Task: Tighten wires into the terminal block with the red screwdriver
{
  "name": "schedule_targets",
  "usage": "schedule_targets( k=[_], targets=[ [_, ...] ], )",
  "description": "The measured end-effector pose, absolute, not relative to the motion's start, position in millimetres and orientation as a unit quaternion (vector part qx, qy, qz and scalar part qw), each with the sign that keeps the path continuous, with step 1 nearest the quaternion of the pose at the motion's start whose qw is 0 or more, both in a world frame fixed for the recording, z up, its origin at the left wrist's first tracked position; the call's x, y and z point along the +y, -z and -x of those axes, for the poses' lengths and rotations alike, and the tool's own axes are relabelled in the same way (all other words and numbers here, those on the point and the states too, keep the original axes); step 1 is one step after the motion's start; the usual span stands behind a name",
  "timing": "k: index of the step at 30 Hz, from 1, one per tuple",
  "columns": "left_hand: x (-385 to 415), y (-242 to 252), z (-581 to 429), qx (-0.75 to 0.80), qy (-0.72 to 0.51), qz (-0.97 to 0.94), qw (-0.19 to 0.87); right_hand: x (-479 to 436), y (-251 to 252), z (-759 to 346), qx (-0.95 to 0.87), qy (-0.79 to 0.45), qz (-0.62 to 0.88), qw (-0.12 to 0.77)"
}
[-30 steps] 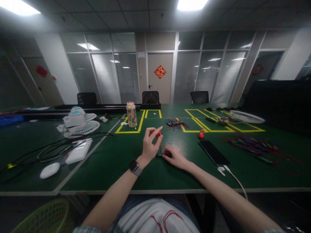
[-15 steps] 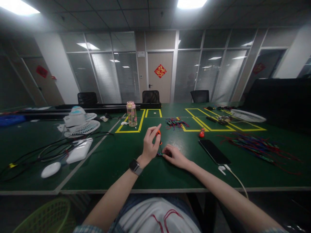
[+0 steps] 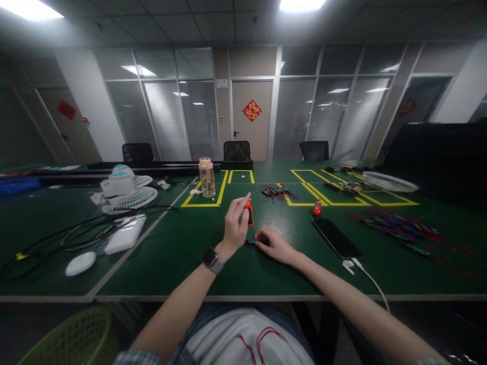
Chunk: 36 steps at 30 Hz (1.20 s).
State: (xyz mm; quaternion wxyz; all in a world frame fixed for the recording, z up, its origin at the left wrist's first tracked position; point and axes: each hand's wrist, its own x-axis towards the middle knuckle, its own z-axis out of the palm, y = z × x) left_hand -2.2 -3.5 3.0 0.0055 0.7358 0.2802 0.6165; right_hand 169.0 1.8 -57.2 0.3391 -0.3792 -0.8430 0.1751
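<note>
My left hand (image 3: pixel 236 223) is closed round the handle of an orange and black screwdriver (image 3: pixel 250 215), its forefinger pointing up along it. The thin shaft points down to a small green circuit board (image 3: pixel 251 242) on the green table (image 3: pixel 213 276). Low on the table, my right hand (image 3: pixel 274 245) pinches the board's right side between thumb and fingers. Its curled fingers partly hide what lies under them.
A pink-lidded bottle (image 3: pixel 207 177) stands behind my left hand. Wired boards (image 3: pixel 277 191) lie beyond, a red object (image 3: pixel 317 208), a phone (image 3: pixel 337 238) and more wires (image 3: pixel 407 228) to the right. White fans (image 3: pixel 127 190) and a power bank (image 3: pixel 125 234) sit left.
More of the screwdriver's orange handle shows beside my left hand, whose fingers have shifted slightly. My right hand stays at the board.
</note>
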Motion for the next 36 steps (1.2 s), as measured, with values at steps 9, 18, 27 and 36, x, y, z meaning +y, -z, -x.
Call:
schedule_targets(
  k=[9,18,27,36],
  targets=[
    [-1.2,-1.7,0.3,0.302,-0.631,-0.714,-0.038,2.0,58.1,-169.0,-0.843,-0.174,0.376,0.344],
    [-2.0,-1.2,0.6,0.287,-0.615,-0.735,0.006,0.9,56.6,-169.1,-0.846,-0.174,0.372,0.339],
    [-1.9,-1.4,0.9,0.301,-0.612,-0.731,-0.021,1.6,58.2,-169.2,-0.847,-0.173,0.368,0.343],
    [-2.2,-1.7,0.0,0.286,-0.618,-0.732,0.006,0.9,55.9,-168.9,-0.848,-0.175,0.371,0.335]
  ],
)
